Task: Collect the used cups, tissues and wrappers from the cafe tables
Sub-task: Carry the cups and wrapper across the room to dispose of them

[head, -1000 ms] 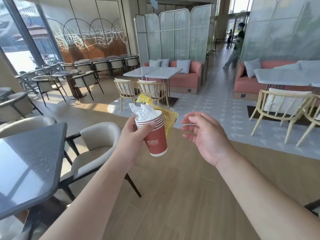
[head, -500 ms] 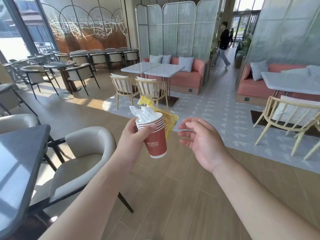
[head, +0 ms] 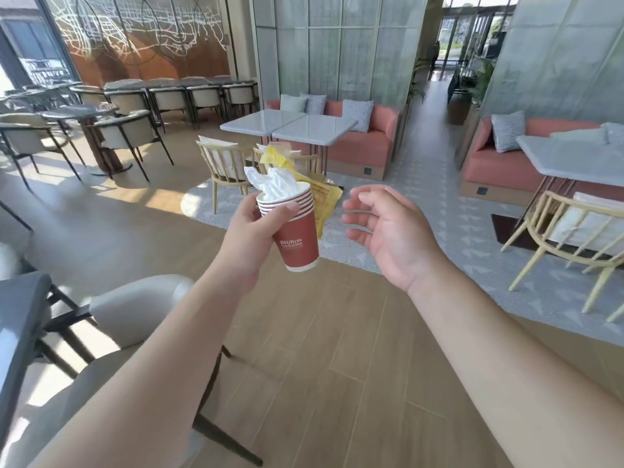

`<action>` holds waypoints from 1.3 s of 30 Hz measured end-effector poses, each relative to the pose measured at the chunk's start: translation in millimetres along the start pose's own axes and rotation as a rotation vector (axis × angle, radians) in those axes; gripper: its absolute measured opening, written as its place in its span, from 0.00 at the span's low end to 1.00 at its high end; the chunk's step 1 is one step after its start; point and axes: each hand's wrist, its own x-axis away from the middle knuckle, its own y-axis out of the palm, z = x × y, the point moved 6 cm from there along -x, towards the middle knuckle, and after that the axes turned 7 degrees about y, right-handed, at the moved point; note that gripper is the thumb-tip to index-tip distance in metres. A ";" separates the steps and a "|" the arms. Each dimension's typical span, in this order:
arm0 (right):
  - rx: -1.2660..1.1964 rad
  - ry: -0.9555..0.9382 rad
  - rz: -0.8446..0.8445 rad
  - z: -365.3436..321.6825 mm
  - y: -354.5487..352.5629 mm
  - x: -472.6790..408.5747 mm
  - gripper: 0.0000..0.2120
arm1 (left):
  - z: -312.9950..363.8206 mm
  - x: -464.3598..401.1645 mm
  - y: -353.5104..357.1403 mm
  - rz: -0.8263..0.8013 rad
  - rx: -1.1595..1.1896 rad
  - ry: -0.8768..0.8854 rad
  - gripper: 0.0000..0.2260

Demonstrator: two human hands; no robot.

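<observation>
1. Holding stacked cups [head: 297, 231] upright at chest height, left hand [head: 251, 231] wraps them; tissue [head: 275, 182] stuffed inside, yellow wrapper [head: 320, 197] behind
2. Right hand [head: 388, 231] empty, fingers loosely curled, just beside the cups
3. White table [head: 290, 125] straight ahead, well apart; right hand free for picking, judged

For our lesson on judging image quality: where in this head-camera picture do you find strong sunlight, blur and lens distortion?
Head view: sunlight from the windows at left throws bright patches on the wooden floor; the grey chair near the lower edge is smeared, while the stacked cups in the left hand stay sharp; the wide-angle lens bows the partition screen.
</observation>
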 end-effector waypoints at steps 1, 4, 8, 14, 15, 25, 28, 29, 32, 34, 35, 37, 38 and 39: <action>0.001 0.002 -0.005 2.6 4.7 -11.9 0.06 | -2.1 -11.8 -4.2 0.002 0.004 0.003 0.33; -0.003 0.010 -0.013 9.6 16.6 -51.1 0.05 | -9.9 -45.4 -17.6 -0.008 -0.022 0.015 0.32; -0.012 0.009 -0.035 20.1 30.5 -102.1 0.05 | -24.5 -86.6 -32.1 -0.022 -0.063 0.031 0.31; -0.040 0.068 -0.095 48.0 40.2 -191.7 0.06 | -65.2 -155.8 -48.3 0.013 -0.094 0.010 0.19; -0.046 0.072 -0.102 52.3 41.3 -210.6 0.06 | -73.5 -168.9 -51.1 0.018 -0.095 0.006 0.21; 0.016 0.126 -0.178 87.3 41.0 -411.9 0.06 | -144.9 -334.9 -75.5 0.094 -0.124 -0.004 0.16; 0.027 0.144 -0.212 92.5 44.6 -463.7 0.07 | -161.1 -381.0 -75.0 0.094 -0.128 0.002 0.12; 0.029 0.149 -0.222 94.0 47.4 -479.6 0.08 | -166.6 -394.0 -74.8 0.090 -0.134 0.001 0.12; 0.028 0.163 -0.235 98.9 58.0 -523.9 0.05 | -182.2 -427.2 -82.6 0.100 -0.155 -0.017 0.19; 0.023 0.179 -0.241 104.5 66.6 -549.9 0.05 | -191.0 -447.2 -94.9 0.136 -0.140 -0.036 0.27; 0.021 0.185 -0.251 108.1 71.6 -562.6 0.05 | -195.2 -457.9 -102.3 0.153 -0.130 -0.040 0.29; 0.022 0.195 -0.271 117.4 83.4 -587.7 0.05 | -205.2 -479.9 -117.1 0.170 -0.127 -0.044 0.28; 0.023 0.202 -0.276 122.7 90.1 -600.9 0.05 | -211.5 -491.2 -124.5 0.162 -0.130 -0.048 0.26; 0.022 0.212 -0.279 128.9 97.6 -614.4 0.05 | -218.7 -502.3 -132.3 0.150 -0.132 -0.052 0.24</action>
